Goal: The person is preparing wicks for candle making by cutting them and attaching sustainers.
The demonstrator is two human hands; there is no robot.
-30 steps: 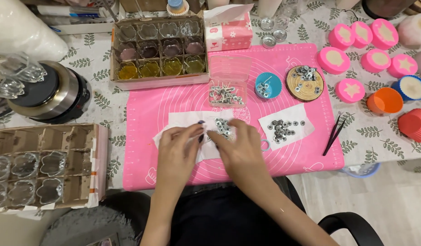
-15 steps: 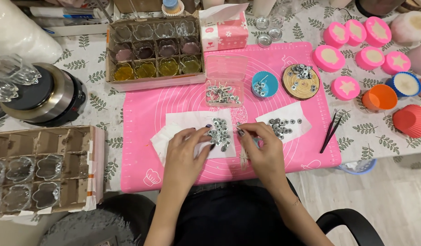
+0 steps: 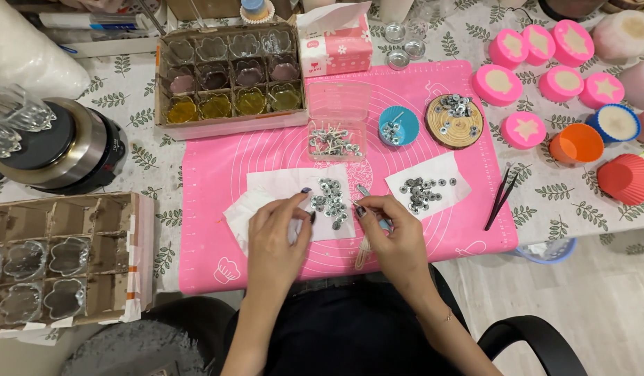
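My left hand (image 3: 277,233) rests on a white paper sheet (image 3: 266,186) on the pink mat (image 3: 210,209), its fingertips at a pile of small round metal wick tabs (image 3: 330,197). My right hand (image 3: 391,233) is to the right of that pile and pinches something thin; a pale wick strand (image 3: 364,255) hangs below it. A second white sheet (image 3: 447,170) to the right carries more metal tabs (image 3: 421,192). Whether the left fingers hold a tab is hidden.
A clear box of wicks (image 3: 334,139), a blue cup (image 3: 398,125) and a wooden disc with tabs (image 3: 453,120) lie behind. Black tweezers (image 3: 499,198) lie right. Cardboard trays of glass cups (image 3: 36,271) (image 3: 228,73), a metal pot (image 3: 54,146) and pink candle moulds (image 3: 524,129) surround the mat.
The camera has tilted, so the scene sits a little lower in view. Both hands stay at the pile of tabs, with the right hand now drawn slightly right of it.
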